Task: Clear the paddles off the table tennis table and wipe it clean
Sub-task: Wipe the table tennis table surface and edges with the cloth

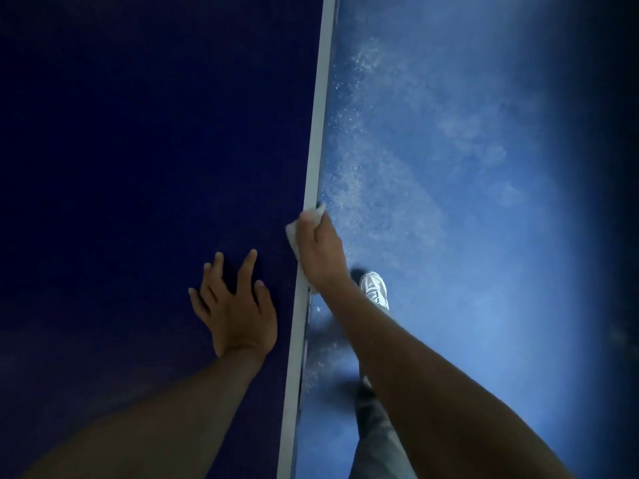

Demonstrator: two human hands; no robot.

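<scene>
Wiping step is looking underway, judging by the cloth on the edge. No paddles are showing anywhere in frame, so the clearing part is prob. done (can't confirm, since only 1 strip of the table is in view).

The right hand (321, 254), ctr of frame, is gripping a white cloth (292, 233). Its fingers are curling over the cloth & down past the table's rim, pressing it onto the white edge stripe (318, 133). The left hand (238, 305), lower ctr, is lying flat on the table (138, 150) just beside the stripe, fingers straight & spread, holding nothing. It's bracing, I'd guess.

Next move is prob. calling for a slide along the stripe toward the top of frame, w/ even downward pressure & fingers hooked over the rim so the cloth isn't slipping off. The left hand would be needing to shift along w/ it.

Materials:
- **Table top:** reading as dark navy, matte, flat & faintly grainy, filling the left half.
- **Stripe:** pale grey-white, narrow & straight, running from btm ctr to top ctr.
- **Cloth:** looking soft, thin & crumpled, maybe tissue; can't tell.
- **Floor** (449, 167): on the right, lighter blue w/ white speckles & cloudy patches.
- **Person:** 1 white-grey laced shoe (375, 288) is showing just right of the wrist, w/ a grey trouser leg (373, 444) at btm.
</scene>
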